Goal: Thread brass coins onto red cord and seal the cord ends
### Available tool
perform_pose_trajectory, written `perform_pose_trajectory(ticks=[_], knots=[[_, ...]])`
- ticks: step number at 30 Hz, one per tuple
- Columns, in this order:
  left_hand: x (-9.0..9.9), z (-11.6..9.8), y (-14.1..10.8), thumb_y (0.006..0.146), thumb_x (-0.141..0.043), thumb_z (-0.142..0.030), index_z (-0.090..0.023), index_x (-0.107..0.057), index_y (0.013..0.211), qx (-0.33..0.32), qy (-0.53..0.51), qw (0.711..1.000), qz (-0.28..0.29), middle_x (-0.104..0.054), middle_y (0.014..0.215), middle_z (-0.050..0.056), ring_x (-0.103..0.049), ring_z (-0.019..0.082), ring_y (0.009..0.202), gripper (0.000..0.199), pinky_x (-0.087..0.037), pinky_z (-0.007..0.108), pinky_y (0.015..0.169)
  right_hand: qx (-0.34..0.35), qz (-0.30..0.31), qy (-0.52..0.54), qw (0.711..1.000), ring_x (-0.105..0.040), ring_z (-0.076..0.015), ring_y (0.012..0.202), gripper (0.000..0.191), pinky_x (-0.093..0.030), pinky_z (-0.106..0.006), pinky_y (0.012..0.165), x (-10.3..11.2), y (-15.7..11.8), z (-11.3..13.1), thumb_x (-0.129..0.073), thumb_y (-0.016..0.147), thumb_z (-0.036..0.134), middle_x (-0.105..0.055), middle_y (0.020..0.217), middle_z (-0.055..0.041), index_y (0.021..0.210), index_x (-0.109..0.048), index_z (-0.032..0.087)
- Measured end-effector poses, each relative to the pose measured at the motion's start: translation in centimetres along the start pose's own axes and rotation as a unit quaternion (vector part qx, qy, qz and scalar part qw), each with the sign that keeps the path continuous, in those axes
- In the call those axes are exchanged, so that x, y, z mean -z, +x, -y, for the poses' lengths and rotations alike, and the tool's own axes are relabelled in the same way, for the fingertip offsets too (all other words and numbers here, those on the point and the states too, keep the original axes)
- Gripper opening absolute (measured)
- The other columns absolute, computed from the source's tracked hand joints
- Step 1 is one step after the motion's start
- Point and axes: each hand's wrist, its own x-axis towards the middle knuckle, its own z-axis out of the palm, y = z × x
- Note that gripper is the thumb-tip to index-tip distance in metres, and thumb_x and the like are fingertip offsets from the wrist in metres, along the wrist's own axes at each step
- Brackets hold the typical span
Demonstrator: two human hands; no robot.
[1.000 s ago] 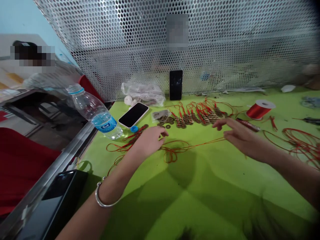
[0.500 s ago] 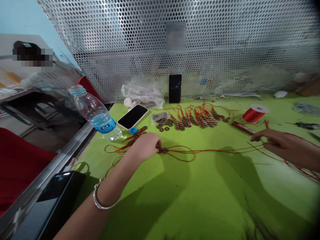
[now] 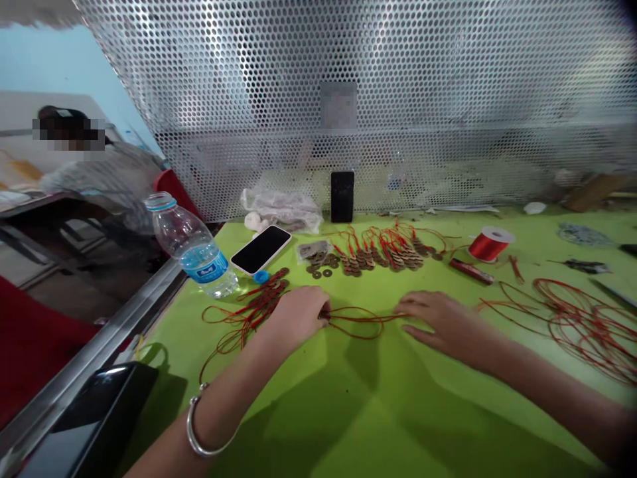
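Observation:
My left hand [image 3: 304,313] is closed in a pinch around a coin piece with red cord, mostly hidden by the fingers. From it a loop of thin red cord [image 3: 365,318] runs right along the green tabletop to my right hand [image 3: 438,325]. That hand is palm down, thumb and fingers apart, with the fingertips over the cord's far part. Beside my left hand lies a bunch of red-corded coin strings [image 3: 261,302]. Behind both hands is a row of corded coin strings [image 3: 398,252], with loose coins [image 3: 327,273] at its left end.
A water bottle [image 3: 202,259], its blue cap [image 3: 261,276] and a phone [image 3: 262,249] are on the left. Another phone [image 3: 342,197] leans on the perforated metal screen [image 3: 279,86]. Right are a red thread spool [image 3: 490,244], a dark red stick [image 3: 471,271] and tangled red cord [image 3: 587,325].
My right hand has swept left along the cord, from the far right to near the loop. My left hand keeps its pinch at the coin piece. The view has tilted slightly up.

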Motion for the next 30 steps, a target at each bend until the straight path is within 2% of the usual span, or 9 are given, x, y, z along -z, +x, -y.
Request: perform_pose_trajectory(ticks=[4, 10, 13, 15, 18, 23, 30], knots=[[0.4, -0.2, -0.1, 0.071, -0.057, -0.016, -0.019, -0.067, 0.082, 0.004, 0.004, 1.0, 0.006, -0.068, 0.088, 0.006, -0.061, 0.025, 0.085, 0.016, -0.046, 0.032, 0.071, 0.008, 0.008, 0.003, 1.0, -0.06, -0.0191, 0.083, 0.016, -0.048, -0.033, 0.074, -1.1, 1.9, 1.2, -0.048, 0.088, 0.023, -0.063, 0.091, -0.0083, 0.092, -0.063, 0.017], [0.8, -0.5, -0.5, 0.069, -0.055, -0.012, -0.02, -0.068, 0.08, 0.01, 0.01, 1.0, 0.007, -0.068, 0.087, 0.006, -0.062, 0.025, 0.083, 0.018, -0.046, 0.031, 0.067, 0.005, -0.023, -0.082, 0.996, -0.055, -0.0157, 0.064, 0.012, -0.041, -0.028, 0.06, -2.6, 2.0, 1.4, -0.049, 0.083, 0.011, -0.06, 0.074, -0.0048, 0.077, -0.058, 0.015], [0.5, -0.2, -0.4, 0.068, -0.055, -0.012, -0.02, -0.068, 0.081, 0.005, 0.01, 1.0, 0.003, -0.068, 0.087, 0.006, -0.062, 0.024, 0.082, 0.02, -0.045, 0.03, 0.066, 0.001, -0.021, -0.083, 0.996, -0.054, -0.0163, 0.065, 0.01, -0.041, -0.029, 0.062, -2.1, 1.8, 1.9, -0.049, 0.081, 0.009, -0.059, 0.075, -0.0048, 0.078, -0.057, 0.016], [0.5, -0.2, -0.3, 0.069, -0.056, -0.013, -0.021, -0.068, 0.082, 0.013, 0.013, 1.0, 0.009, -0.069, 0.087, 0.005, -0.062, 0.024, 0.083, 0.019, -0.045, 0.03, 0.067, 0.008, -0.003, -0.056, 0.998, -0.056, -0.0171, 0.072, 0.011, -0.043, -0.029, 0.066, -1.4, 1.7, 2.2, -0.052, 0.08, 0.011, -0.06, 0.082, -0.0053, 0.087, -0.058, 0.016], [0.6, -0.2, -0.2, 0.069, -0.058, -0.015, -0.022, -0.068, 0.082, 0.034, 0.017, 0.999, 0.024, -0.069, 0.086, 0.004, -0.062, 0.023, 0.083, 0.018, -0.045, 0.03, 0.068, 0.052, 0.015, -0.025, 0.998, -0.057, -0.0169, 0.079, 0.02, -0.044, -0.029, 0.07, -0.6, 1.8, 2.2, -0.055, 0.08, 0.013, -0.06, 0.091, -0.0052, 0.099, -0.059, 0.019], [0.7, -0.1, -0.3, 0.07, -0.057, -0.015, -0.022, -0.067, 0.081, 0.038, 0.026, 0.999, 0.023, -0.068, 0.089, 0.004, -0.062, 0.023, 0.085, 0.016, -0.045, 0.03, 0.068, 0.114, -0.02, -0.07, 0.991, -0.055, -0.015, 0.072, 0.007, -0.042, -0.028, 0.066, -1.3, 2.0, 1.7, -0.055, 0.083, 0.014, -0.06, 0.081, -0.0031, 0.081, -0.061, 0.018], [0.5, 0.2, -0.4, 0.07, -0.057, -0.016, -0.022, -0.066, 0.082, 0.034, 0.024, 0.999, 0.022, -0.067, 0.091, 0.003, -0.061, 0.023, 0.086, 0.016, -0.044, 0.029, 0.07, 0.13, -0.029, -0.068, 0.989, -0.055, -0.0142, 0.07, 0.009, -0.041, -0.027, 0.065, -1.6, 1.9, 1.4, -0.056, 0.083, 0.012, -0.06, 0.08, -0.0013, 0.087, -0.059, 0.019]])
